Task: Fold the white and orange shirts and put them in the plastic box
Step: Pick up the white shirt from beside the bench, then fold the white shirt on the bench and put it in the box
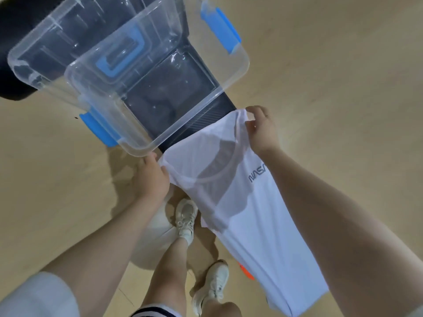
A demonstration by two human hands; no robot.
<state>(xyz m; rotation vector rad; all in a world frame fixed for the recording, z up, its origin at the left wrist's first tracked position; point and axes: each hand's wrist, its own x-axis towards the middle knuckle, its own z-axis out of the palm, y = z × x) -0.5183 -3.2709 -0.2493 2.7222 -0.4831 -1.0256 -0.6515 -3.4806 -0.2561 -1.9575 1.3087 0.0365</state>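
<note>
White shirt (247, 202) hangs lengthwise, pinched at its shoulders by the left hand (152, 177) and right hand (261, 129); clear plastic box (146, 88) sits open just beyond; orange fabric (246, 269) peeks beneath.

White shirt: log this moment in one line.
white shirt held up unfolded | left hand, right hand grip shoulders | plastic box empty | orange shirt beneath

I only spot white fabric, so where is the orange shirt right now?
In the head view, only a sliver of the orange shirt shows low and right of centre, behind the hanging white shirt, beside the right shoe.
</note>
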